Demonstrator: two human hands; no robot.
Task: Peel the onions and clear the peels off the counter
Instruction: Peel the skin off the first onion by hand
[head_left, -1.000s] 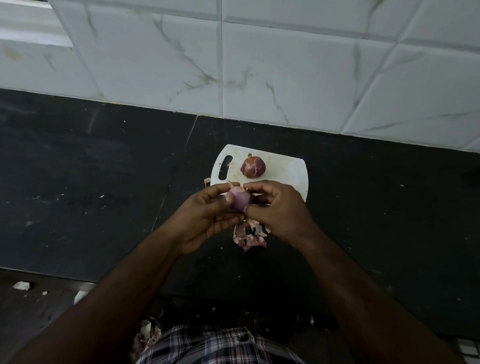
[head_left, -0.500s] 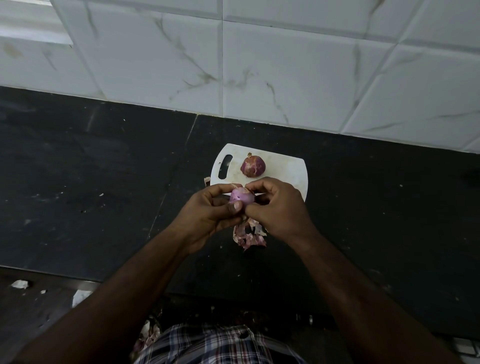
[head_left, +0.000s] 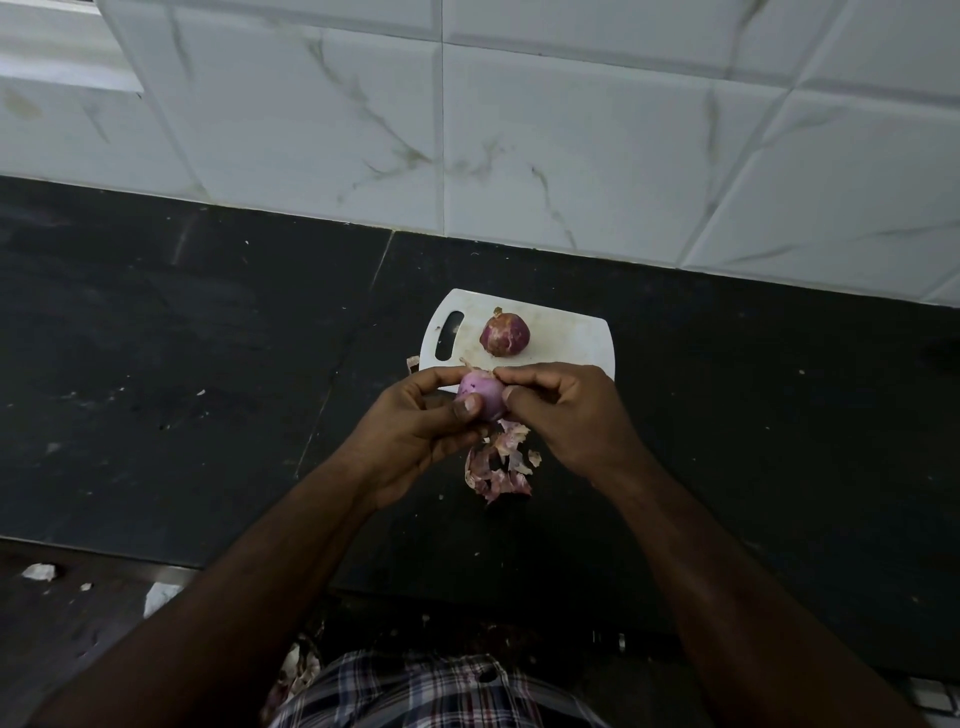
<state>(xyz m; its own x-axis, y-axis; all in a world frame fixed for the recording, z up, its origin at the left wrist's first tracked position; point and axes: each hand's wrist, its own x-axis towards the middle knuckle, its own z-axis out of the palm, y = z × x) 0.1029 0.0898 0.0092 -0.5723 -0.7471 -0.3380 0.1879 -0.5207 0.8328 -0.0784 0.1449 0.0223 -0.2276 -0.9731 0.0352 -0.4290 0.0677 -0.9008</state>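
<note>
A mostly peeled, pale purple onion (head_left: 480, 395) is held above the near edge of the white cutting board (head_left: 566, 340), clasped between both hands. The left hand (head_left: 415, 431) grips it from the left, thumb pressed across its front, while the right hand (head_left: 566, 415) pinches at the onion's top and right side with curled fingers. Just below the hands, a pile of papery onion peels (head_left: 498, 462) lies on the black counter (head_left: 208, 364). A second red onion (head_left: 504, 335), its skin on, sits on the cutting board beside the handle slot. White marbled wall tiles (head_left: 545, 130) rise behind the counter.
</note>
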